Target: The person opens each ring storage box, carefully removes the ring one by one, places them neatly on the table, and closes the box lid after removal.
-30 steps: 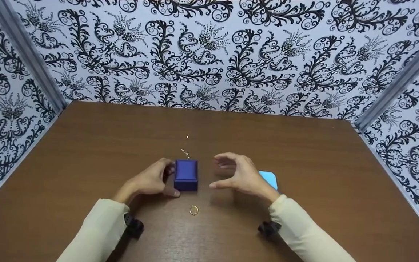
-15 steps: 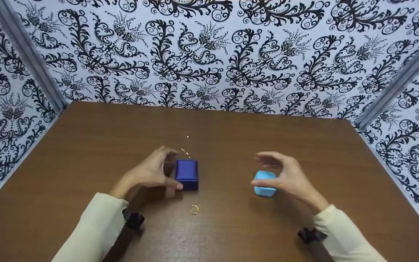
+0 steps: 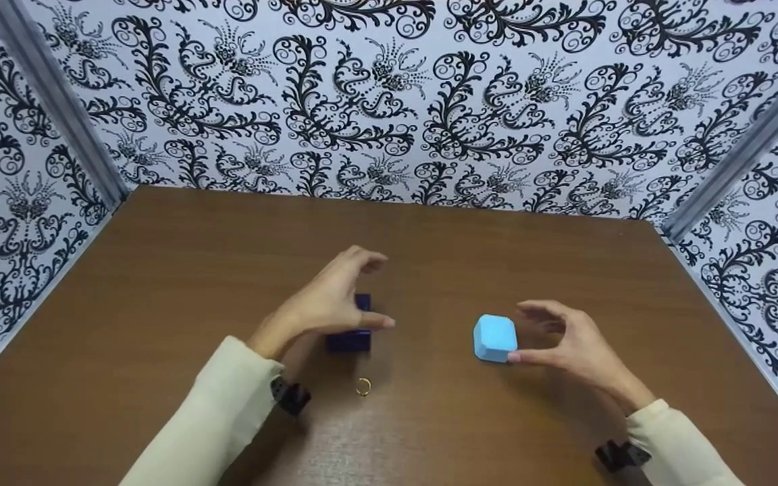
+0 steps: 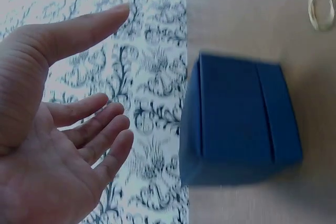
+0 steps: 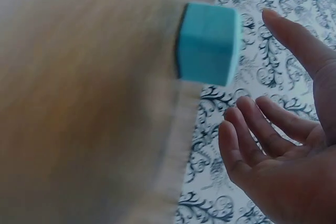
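Observation:
Above the dark blue jewellery box (image 3: 350, 341) my left hand (image 3: 328, 297) hovers with thumb and fingers spread, partly covering it from the head view. In the left wrist view a gap shows between that hand and the blue box (image 4: 236, 114). A light blue ring box (image 3: 496, 337), its lid down, stands to the right on the table. Just right of it is my right hand (image 3: 578, 344), fingers loosely bent and holding nothing; its thumb tip is near the box's front corner. A gold ring (image 3: 363, 387) lies in front of the dark blue box.
The brown wooden table (image 3: 443, 418) is bounded at the back and sides by white walls (image 3: 389, 101) with a black scroll pattern. Black wrist cameras (image 3: 291, 396) are strapped below both hands.
My left hand has left the dark blue box's side and moved right and up over it, hiding the small shiny pieces behind. My right hand has moved right, past the light blue box.

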The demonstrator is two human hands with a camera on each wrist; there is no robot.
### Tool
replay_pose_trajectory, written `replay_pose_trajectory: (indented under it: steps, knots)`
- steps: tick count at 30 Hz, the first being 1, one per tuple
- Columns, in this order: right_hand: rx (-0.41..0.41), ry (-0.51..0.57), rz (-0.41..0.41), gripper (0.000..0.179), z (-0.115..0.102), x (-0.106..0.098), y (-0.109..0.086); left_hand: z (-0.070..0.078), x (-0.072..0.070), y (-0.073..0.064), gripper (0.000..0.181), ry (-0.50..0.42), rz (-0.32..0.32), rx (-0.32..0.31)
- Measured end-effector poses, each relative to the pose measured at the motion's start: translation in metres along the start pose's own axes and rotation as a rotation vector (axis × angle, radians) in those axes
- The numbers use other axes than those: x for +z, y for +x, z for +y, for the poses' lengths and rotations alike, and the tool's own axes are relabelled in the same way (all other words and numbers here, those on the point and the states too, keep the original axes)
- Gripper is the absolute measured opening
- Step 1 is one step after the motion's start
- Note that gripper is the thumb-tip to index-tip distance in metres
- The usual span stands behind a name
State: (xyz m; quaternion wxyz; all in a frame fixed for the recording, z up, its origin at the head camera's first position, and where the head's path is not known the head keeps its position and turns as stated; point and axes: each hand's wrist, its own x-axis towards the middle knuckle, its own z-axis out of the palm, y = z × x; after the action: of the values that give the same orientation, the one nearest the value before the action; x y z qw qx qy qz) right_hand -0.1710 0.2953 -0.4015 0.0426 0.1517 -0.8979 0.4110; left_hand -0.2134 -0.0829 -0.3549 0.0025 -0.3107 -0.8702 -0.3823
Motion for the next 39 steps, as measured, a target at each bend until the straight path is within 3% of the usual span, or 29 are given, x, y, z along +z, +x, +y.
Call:
replay_pose_trajectory:
  steps: [5, 10, 14, 18, 24, 29, 39]
  knots:
    - [0.042, -0.008, -0.052, 0.070, 0.013, 0.001, -0.001, 0.011, 0.022, 0.012, 0.079, 0.011, -0.015, 0.067]
    - [0.099, -0.034, -0.108, 0.069, 0.019, 0.003, 0.001, 0.020, 0.047, 0.023, 0.078, 0.024, -0.075, 0.071]
    - [0.116, -0.056, -0.141, 0.069, 0.022, 0.004, 0.004, 0.029, 0.064, 0.030, 0.079, 0.052, -0.126, 0.034]
    - [0.085, -0.081, -0.158, 0.067, 0.025, 0.005, 0.007, 0.038, 0.078, 0.037, 0.076, 0.059, -0.160, -0.020]
    - [0.029, -0.092, -0.185, 0.062, 0.028, 0.010, 0.011, 0.041, 0.103, 0.047, 0.069, 0.049, -0.157, -0.070]
    - [0.006, -0.096, -0.201, 0.056, 0.030, 0.013, 0.012, 0.040, 0.121, 0.052, 0.071, 0.031, -0.154, -0.073]
    - [-0.022, -0.104, -0.220, 0.050, 0.032, 0.014, 0.015, 0.039, 0.144, 0.064, 0.065, 0.035, -0.141, -0.072]
